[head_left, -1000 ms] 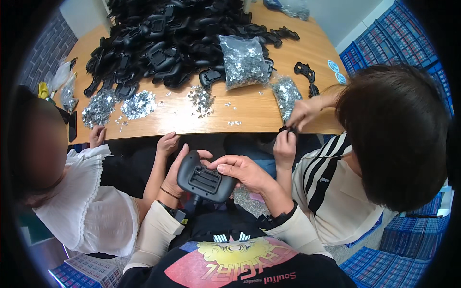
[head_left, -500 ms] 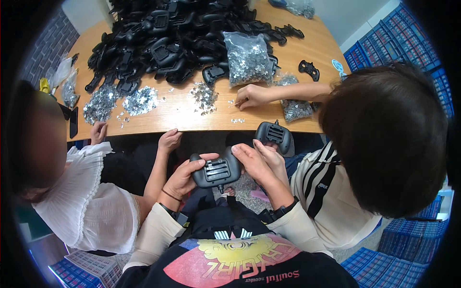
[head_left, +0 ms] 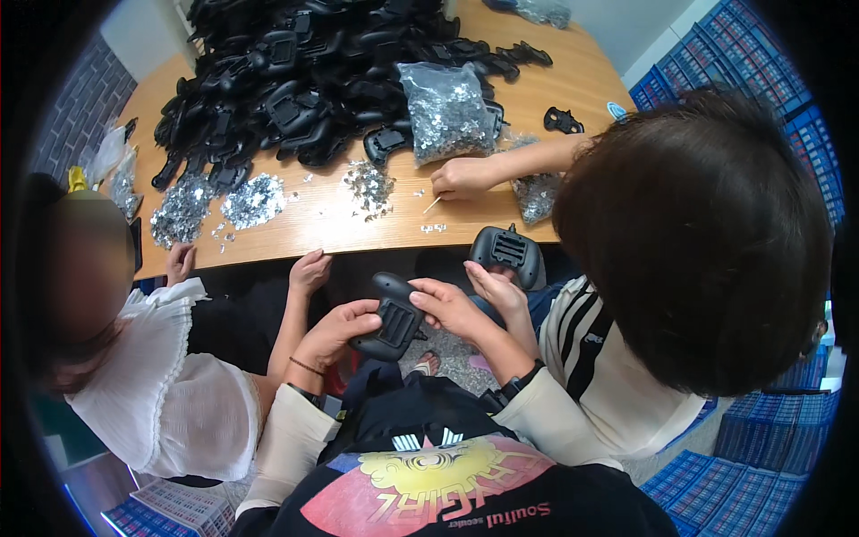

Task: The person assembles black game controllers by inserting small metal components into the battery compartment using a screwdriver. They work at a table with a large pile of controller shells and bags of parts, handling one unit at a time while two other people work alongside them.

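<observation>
A black game controller [head_left: 392, 324] is held above my lap, its back with a slotted battery compartment facing up. It is tilted, one rounded grip pointing away from me and the other toward me. My left hand [head_left: 338, 333] is closed round its left side, thumb lying on the back. My right hand [head_left: 450, 309] pinches its right edge near the far grip; the fingertips beneath are hidden. To the right, a co-worker's hand supports another black controller [head_left: 506, 251]. That person's other hand [head_left: 461, 179] holds a thin pale stick over the table.
A large heap of black controllers [head_left: 295, 89] covers the back of the wooden table [head_left: 313, 228]. Piles of small silvery metal pieces [head_left: 253, 201] lie in front, beside a clear bag [head_left: 447, 112] full of them. Another person in white [head_left: 188, 394] sits close at my left.
The controller in my hands has turned from lying level crosswise to a steep tilt, and my right hand has shifted left with it. The co-worker's stick hand has moved slightly.
</observation>
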Motion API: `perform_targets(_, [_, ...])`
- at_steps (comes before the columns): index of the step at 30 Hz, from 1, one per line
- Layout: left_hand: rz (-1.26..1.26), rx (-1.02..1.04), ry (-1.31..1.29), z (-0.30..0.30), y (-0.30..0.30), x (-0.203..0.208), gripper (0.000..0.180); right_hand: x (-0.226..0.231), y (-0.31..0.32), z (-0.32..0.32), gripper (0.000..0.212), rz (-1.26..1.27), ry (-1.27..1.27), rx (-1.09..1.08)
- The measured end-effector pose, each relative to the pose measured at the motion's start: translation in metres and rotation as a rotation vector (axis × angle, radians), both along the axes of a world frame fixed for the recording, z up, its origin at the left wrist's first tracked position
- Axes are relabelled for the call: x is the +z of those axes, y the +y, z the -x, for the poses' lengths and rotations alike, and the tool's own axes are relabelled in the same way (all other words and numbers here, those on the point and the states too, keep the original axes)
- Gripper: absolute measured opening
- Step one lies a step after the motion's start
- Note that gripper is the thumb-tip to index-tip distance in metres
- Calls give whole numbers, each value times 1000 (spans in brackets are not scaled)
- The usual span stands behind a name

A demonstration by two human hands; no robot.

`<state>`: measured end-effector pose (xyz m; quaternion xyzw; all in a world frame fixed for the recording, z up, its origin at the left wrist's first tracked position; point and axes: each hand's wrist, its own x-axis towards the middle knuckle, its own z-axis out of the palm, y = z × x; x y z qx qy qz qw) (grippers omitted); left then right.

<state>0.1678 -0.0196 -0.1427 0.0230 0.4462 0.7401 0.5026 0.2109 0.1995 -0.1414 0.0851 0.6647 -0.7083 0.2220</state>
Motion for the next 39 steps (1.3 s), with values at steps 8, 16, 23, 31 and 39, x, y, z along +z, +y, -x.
perform_targets(8, [163,222,145,30,17,-32,20,-60,3,29,52,-866,289,-211])
perform_targets(16, [141,294,34,21,10,-36,21,-55,3,31,77,-1095,132,33])
perform_targets(23, [155,297,16,11,5,-41,22,-54,3,29,81,-1129,103,64])
perform_targets(31, [145,328,-2,8,6,-39,21,-60,8,38,82,-1165,132,10])
perform_targets(39, [124,338,-13,10,7,-29,20,-56,15,39,84,-1180,73,100])
